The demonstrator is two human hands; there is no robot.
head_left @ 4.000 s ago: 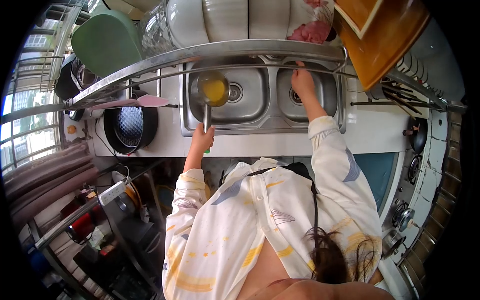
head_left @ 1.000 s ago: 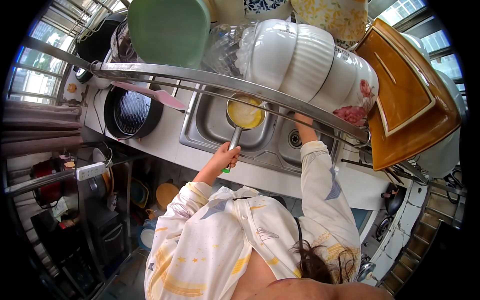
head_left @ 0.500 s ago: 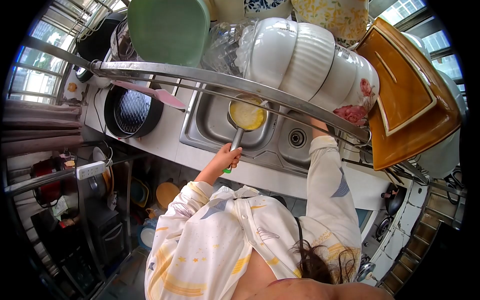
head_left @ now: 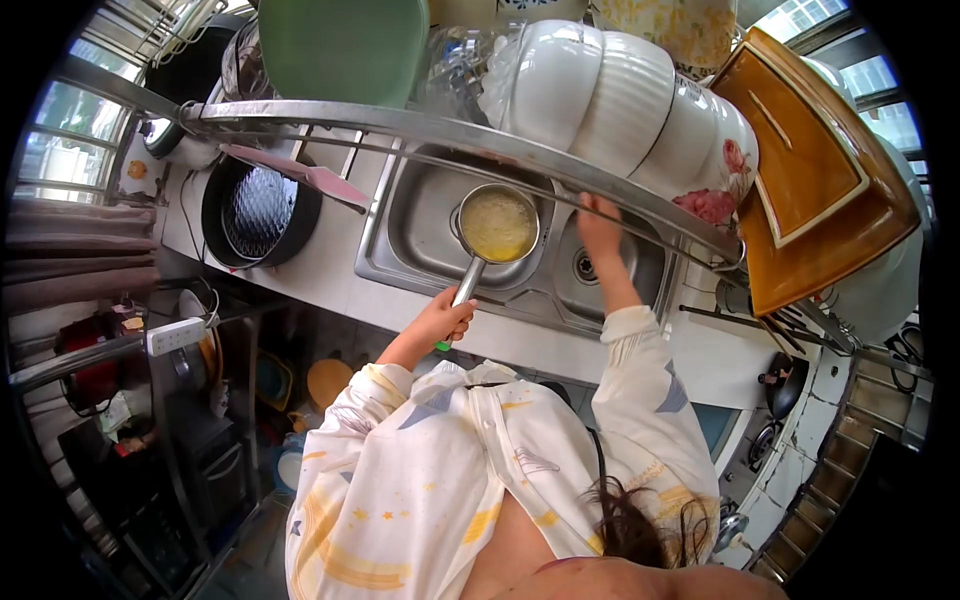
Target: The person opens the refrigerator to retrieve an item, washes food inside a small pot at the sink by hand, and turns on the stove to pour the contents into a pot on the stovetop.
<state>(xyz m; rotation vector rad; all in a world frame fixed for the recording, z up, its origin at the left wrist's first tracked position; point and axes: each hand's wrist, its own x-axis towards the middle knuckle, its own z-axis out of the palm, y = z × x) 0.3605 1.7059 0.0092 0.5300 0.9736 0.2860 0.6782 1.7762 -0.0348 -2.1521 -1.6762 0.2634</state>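
Note:
My left hand (head_left: 447, 316) is wrapped round the metal handle of a small pan (head_left: 499, 224), a green tip showing below the fist. Yellow, frothy liquid lies in the pan, which is over the left basin of the steel sink (head_left: 415, 215). My right hand (head_left: 599, 222) is above the right basin, at its upper left side, beneath the rack's front rail. Its fingers are bent and partly hidden behind the rail, so what they touch, if anything, cannot be made out.
A metal rack rail (head_left: 400, 122) crosses above the sink, with white bowls (head_left: 625, 95), a green container (head_left: 345, 50) and a brown dish (head_left: 810, 170) on it. A black pot (head_left: 262, 212) sits left of the sink; a pink board (head_left: 335, 187) hangs near it.
The view has shifted since the earliest frame. The pan has moved right within the left basin, and its liquid has gone frothy. My right hand has come back left and shows more than just before.

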